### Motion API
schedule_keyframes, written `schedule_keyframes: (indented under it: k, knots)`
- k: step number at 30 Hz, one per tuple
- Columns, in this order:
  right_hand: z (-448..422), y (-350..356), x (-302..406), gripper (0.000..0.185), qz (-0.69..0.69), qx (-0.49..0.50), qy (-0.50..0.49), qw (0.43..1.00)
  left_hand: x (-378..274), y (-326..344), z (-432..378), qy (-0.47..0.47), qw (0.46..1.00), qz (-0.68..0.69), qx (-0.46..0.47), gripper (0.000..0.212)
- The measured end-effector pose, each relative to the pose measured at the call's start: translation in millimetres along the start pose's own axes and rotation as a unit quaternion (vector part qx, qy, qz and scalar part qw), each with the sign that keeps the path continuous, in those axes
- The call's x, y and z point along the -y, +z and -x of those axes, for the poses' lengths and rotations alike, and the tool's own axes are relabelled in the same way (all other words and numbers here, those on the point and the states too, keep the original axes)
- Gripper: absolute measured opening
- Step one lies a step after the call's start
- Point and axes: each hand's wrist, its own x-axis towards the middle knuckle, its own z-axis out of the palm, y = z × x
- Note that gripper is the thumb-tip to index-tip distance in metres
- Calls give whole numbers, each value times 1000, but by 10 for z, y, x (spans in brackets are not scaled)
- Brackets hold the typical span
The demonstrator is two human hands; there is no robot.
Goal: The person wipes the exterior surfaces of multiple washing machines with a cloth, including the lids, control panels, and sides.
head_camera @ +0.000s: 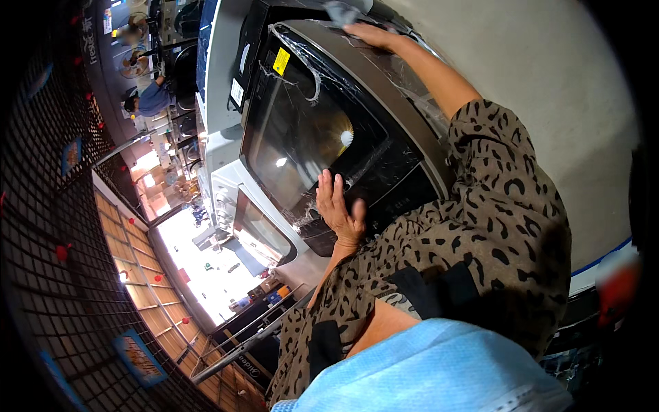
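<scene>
A washing machine with a dark, see-through lid [293,123] stands before me, with loose clear plastic film and a yellow label [281,61] on its top. My left hand [337,211] rests on the lid's near edge, fingers apart and nothing in it. At the machine's far right side, my right hand [371,36] reaches out with a grey cloth [342,14] at its fingertips. The cloth is blurred, and part of it lies beyond the rim of the machine. Clear film [412,77] also hangs along the brown side panel under my right forearm.
A white machine with a windowed lid [262,226] adjoins on the left. Beyond it are more appliances and fans [135,63], with a person in blue [154,99] among them. Metal rails [247,345] run at lower left. Grey floor [540,77] lies at right.
</scene>
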Motion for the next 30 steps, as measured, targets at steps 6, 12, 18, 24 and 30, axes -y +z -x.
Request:
schedule_keyframes:
  k: [6,12,18,24,30]
  knots:
    - [1402,-222,-1397,87,-25,-74,249,965,132,30,99,5,1000,21,0,57]
    - [3009,96,-1826,76,-92,-116,287,946,118,-38,334,-9,1000,8,-20,57]
    - [3576,472,-430,66,-108,-90,148,979,395,96,241,21,999,14,-32,56]
    - [4021,857,916,63,68,-10,-30,997,544,75,284,11,999,7,-31,59]
    - [3315,905,1101,37,150,-32,-265,952,674,74,322,8,1000,-21,-18,60]
